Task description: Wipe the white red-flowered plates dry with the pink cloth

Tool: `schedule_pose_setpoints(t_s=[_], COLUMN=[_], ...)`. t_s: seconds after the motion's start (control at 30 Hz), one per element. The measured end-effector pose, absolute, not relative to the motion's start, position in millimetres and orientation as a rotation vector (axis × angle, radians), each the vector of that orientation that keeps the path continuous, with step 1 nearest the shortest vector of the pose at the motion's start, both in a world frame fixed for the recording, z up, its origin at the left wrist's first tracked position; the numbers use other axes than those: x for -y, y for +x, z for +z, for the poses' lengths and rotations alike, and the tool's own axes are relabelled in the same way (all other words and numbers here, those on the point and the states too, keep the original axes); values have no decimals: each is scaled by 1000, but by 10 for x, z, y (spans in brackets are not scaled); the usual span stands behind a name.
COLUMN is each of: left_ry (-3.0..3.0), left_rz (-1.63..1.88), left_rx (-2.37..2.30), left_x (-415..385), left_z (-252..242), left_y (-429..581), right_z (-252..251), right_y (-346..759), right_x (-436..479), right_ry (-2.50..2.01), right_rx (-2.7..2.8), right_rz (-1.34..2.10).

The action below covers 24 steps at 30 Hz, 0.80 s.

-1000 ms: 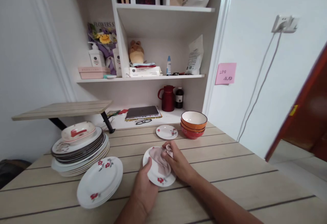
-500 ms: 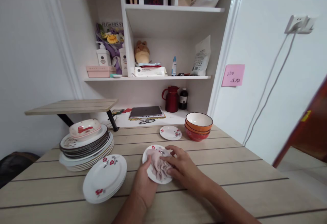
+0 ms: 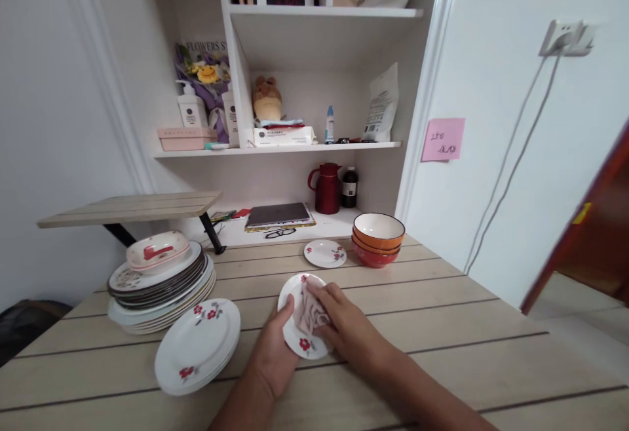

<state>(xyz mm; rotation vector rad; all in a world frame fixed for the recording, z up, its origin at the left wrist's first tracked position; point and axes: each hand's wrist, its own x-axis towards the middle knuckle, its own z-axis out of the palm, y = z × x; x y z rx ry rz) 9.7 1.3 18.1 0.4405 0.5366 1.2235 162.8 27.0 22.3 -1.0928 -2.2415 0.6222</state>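
Observation:
A small white plate (image 3: 289, 290) with red flowers is tilted up above the table. My left hand (image 3: 275, 346) grips its left edge, thumb on the upper face and fingers underneath. My right hand (image 3: 346, 323) is closed on a crumpled pinkish cloth (image 3: 309, 313) and presses it against the plate's face. Part of the cloth is hidden under the right fingers. To the left lies a short stack of larger flowered plates (image 3: 196, 346). Beyond the held plate rests another small flowered plate (image 3: 324, 253).
Stacked orange and red bowls (image 3: 377, 241) stand at the back right. A tall pile of plates (image 3: 162, 293), topped by a patterned dish (image 3: 158, 254), is at left beside a raised wooden stand (image 3: 132, 208). Behind are a laptop (image 3: 276, 215), glasses (image 3: 280, 233) and a red jug (image 3: 327, 188).
My right hand has bunched the cloth, which was spread over the plate, and now holds it at the plate's upper right. More of the plate's flowered face shows.

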Motion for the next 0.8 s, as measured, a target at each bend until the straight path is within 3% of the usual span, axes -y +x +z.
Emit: schedule_pose_setpoints(t_s=[0.13, 0.4, 0.63, 0.8], left_ry=[421, 425, 423, 392], left_rz=[1237, 1188, 1198, 1246], left_rx=[-582, -571, -517, -474], left_x=[-17, -20, -46, -51], left_z=[154, 154, 104, 82], left_y=[82, 62, 74, 57], right_z=[255, 310, 335, 333], right_y=[1734, 1603, 1571, 1671], right_x=[-339, -146, -403, -349], right_ry=[-1222, -989, -1347, -1410], right_rx=[2218, 2395, 2214, 2299], right_rz=[601, 534, 254, 261])
